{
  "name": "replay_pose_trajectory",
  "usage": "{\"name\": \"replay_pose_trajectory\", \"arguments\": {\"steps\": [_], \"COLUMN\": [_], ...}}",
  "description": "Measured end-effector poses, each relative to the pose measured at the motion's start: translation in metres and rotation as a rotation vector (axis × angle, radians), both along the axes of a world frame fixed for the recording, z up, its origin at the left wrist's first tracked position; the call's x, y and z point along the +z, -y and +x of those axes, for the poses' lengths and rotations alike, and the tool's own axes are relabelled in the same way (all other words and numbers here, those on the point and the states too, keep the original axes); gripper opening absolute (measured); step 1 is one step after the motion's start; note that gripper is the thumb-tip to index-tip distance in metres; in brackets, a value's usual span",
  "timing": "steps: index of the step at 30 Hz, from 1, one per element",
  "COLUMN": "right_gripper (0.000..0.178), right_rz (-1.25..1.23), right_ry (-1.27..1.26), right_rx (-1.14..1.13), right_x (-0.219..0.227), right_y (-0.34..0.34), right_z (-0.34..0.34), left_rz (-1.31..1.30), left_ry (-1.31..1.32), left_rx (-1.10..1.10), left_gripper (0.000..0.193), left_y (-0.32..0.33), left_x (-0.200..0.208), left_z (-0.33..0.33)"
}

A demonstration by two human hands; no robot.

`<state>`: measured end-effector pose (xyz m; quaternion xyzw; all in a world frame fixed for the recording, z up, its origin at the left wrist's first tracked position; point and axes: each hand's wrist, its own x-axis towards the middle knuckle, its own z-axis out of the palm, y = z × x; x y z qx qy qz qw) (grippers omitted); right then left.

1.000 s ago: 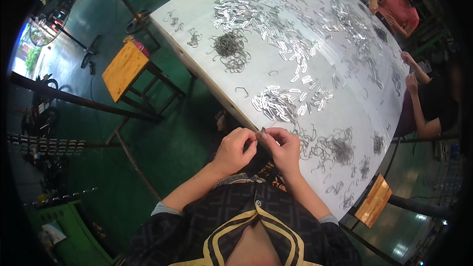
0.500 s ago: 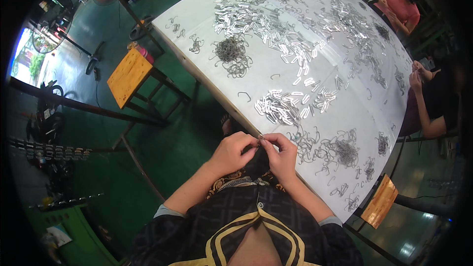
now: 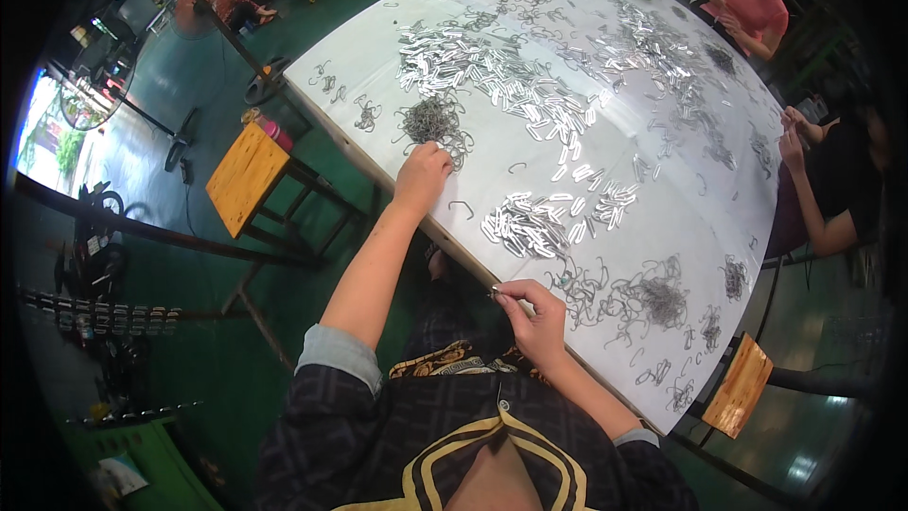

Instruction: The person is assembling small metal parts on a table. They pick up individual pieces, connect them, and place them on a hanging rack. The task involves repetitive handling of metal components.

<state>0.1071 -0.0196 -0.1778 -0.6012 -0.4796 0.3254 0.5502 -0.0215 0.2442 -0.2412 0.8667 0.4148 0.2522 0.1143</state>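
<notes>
White covers the table, and on it lies a near heap of bright metal links, from which the other places are told. Beyond that heap and to its left, the left hand reaches to the edge of a dark tangle of wire hooks; its fingertips are hidden, so I cannot tell whether they grip one. The right hand, well apart from the left, is on the near side of the heap, by the table's edge, thumb and forefinger pinched on a small metal piece. Just left of the heap lies a single bent hook. To its right and nearer the person, loose hooks gather around another dark tangle. A broader spread of links lies beyond the heap. Well to its right, a person in dark clothing has both hands raised at the table's far side.
</notes>
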Motion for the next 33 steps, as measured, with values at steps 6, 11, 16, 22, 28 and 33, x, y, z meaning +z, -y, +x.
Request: {"name": "replay_pose_trajectory", "arguments": {"steps": [6, 11, 16, 22, 28, 33], "right_gripper": [0.009, 0.009, 0.008, 0.008, 0.008, 0.008], "right_rz": [-0.005, 0.009, -0.018, -0.033, -0.013, 0.004], "right_ry": [0.003, 0.0, -0.02, -0.016, 0.017, 0.015], "right_rx": [-0.005, -0.011, 0.008, -0.004, -0.073, -0.082], "right_x": [-0.003, -0.005, -0.007, -0.007, -0.009, -0.006], "right_y": [0.001, 0.001, 0.0, 0.0, -0.002, -0.003], "right_z": [0.005, 0.005, 0.005, 0.004, 0.005, 0.004], "left_rz": [-0.233, -0.949, -1.239, -1.243, -1.25, -1.034], "left_ry": [0.331, 0.649, 0.745, 0.662, 0.592, 0.611], "left_rx": [-0.057, 0.025, 0.036, -0.021, -0.371, -0.268], "left_gripper": [0.006, 0.012, 0.012, 0.009, 0.009, 0.009], "left_y": [0.005, -0.004, -0.005, 0.015, 0.114, 0.159], "left_x": [0.007, 0.011, 0.025, 0.05, 0.097, 0.089], "left_z": [0.01, -0.003, -0.011, -0.011, -0.01, -0.013]}}
